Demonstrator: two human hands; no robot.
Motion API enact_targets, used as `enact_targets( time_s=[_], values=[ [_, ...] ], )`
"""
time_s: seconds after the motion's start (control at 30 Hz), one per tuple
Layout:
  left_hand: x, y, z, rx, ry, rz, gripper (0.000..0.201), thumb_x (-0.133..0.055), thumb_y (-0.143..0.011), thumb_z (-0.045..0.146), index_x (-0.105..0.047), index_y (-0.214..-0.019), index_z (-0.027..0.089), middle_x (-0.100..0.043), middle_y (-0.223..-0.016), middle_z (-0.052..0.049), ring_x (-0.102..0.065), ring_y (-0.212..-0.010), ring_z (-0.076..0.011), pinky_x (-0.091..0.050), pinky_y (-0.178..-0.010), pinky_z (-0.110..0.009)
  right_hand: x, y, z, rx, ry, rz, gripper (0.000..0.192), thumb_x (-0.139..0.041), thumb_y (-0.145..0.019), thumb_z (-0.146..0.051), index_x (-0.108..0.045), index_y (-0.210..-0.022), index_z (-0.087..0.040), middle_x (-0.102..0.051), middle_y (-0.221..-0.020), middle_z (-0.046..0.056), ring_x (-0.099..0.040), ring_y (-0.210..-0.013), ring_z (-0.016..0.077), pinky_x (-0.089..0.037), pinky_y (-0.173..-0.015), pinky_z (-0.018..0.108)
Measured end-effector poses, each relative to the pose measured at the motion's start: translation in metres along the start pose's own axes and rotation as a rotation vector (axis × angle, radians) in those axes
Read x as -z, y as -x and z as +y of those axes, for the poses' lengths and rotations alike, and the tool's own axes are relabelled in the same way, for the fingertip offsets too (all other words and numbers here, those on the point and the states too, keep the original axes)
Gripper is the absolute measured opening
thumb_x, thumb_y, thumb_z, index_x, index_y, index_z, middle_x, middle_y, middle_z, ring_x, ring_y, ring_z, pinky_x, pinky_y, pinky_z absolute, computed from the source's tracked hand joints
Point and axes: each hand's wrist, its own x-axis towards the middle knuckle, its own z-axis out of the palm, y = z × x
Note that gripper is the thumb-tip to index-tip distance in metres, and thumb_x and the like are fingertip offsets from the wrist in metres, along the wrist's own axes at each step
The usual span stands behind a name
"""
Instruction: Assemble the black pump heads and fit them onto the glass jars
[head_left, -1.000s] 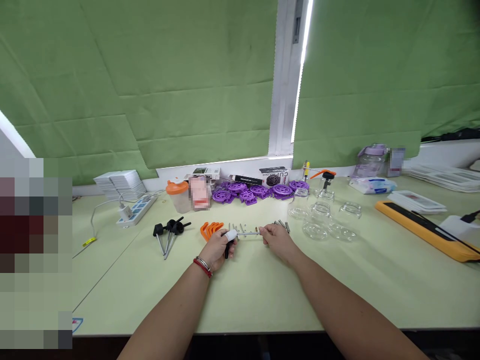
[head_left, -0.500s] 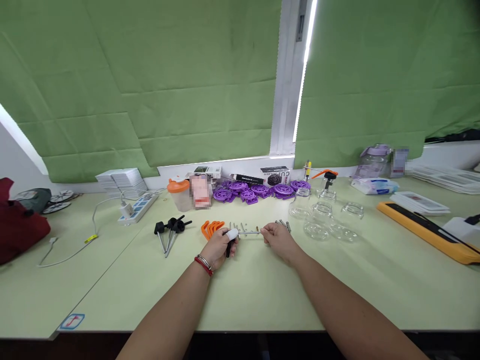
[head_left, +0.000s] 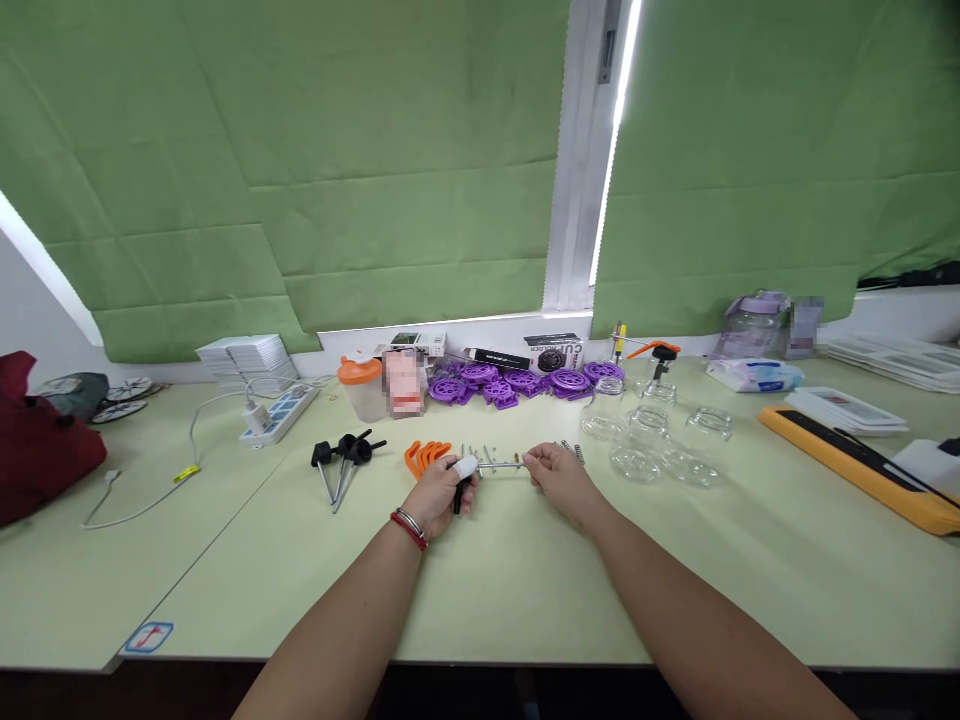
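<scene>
My left hand (head_left: 441, 492), with a white cover on the thumb, is closed around a black plastic part (head_left: 459, 496). A thin metal rod (head_left: 499, 464) sticks out from it to the right, lying level above the table. At the rod's free end, the fingertips of my right hand (head_left: 553, 472) are pinched together; whatever sits between them is too small to make out. Orange curved handles (head_left: 427, 457) lie just beyond my left hand. Small metal pins (head_left: 472, 453) are behind the rod, and springs (head_left: 576, 452) lie behind my right hand.
Black parts with metal rods (head_left: 346, 452) lie to the left. Several clear glass jars (head_left: 646, 445) stand or lie at the right. Purple plastic pieces (head_left: 499, 380) are heaped at the back, beside an orange-lidded cup (head_left: 362, 388). A power strip (head_left: 281, 415) and a yellow-orange case (head_left: 840, 465) flank the area.
The view has shifted slightly. Both hands keep nearly the same place at the rod, with the right fingertips perhaps a touch farther from its end.
</scene>
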Motion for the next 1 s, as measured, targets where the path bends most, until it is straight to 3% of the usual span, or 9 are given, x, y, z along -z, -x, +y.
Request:
enact_targets(
  time_s=[0.2, 1.0],
  values=[
    [0.0016, -0.0004, -0.001, 0.003, 0.001, -0.002, 0.027, -0.068, -0.071, 0.037, -0.049, -0.075, 0.017, -0.056, -0.067, 0.001, -0.045, -0.043, -0.0056, -0.033, -0.035, -0.019, -0.0009, -0.0011, 0.003, 0.003, -0.016, -0.025, 0.017, -0.052, -0.077, -0.037, -0.055, -0.077, -0.02, -0.055, -0.06, -0.002, -0.045, -0.054, 0.0121, -0.035, -0.054, 0.025],
    [0.0021, -0.0018, -0.0019, 0.0, -0.012, -0.025, 0.027, -0.066, -0.072, 0.037, -0.049, -0.077, 0.017, -0.056, -0.068, 0.001, -0.044, -0.044, -0.0054, -0.033, -0.034, -0.018, 0.0004, 0.0013, -0.0041, 0.01, 0.181, -0.015, 0.04, -0.04, -0.084, -0.049, -0.045, -0.057, -0.02, -0.054, -0.055, 0.001, -0.043, -0.05, 0.0136, -0.033, -0.053, 0.027]
  ],
)
